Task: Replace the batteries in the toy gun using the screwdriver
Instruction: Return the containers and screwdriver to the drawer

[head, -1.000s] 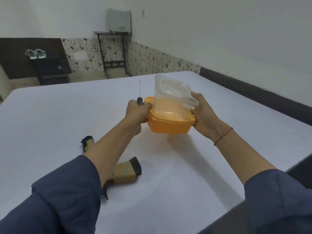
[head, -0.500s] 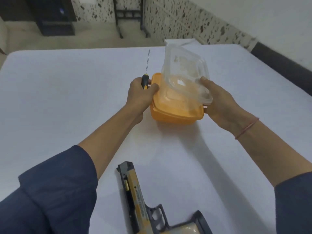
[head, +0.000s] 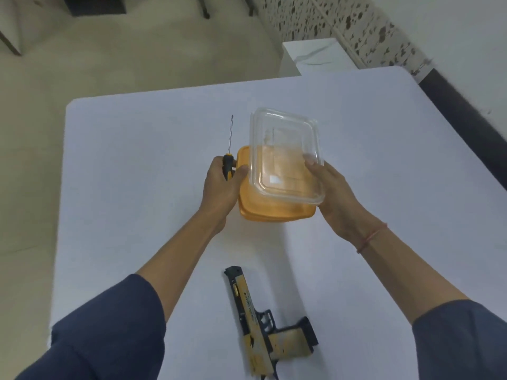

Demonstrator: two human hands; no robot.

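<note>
Lowered since the earlier frame, clear lid (head: 285, 157) tilts over orange container (head: 274, 213), pinched by right hand (head: 336, 193) fingers. Left hand (head: 219, 187) fingers curl round screwdriver (head: 228, 160), shaft pointing away. Container contents indiscernible. Toy gun (head: 256, 322) lies on bench (head: 131, 165) near the person, muzzle pointing away.

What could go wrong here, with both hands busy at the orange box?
The left hand grips the screwdriver while also steadying the orange box, so the box might slip or tip. The right hand holds the clear lid tilted, by one side only; it might fall.
</note>
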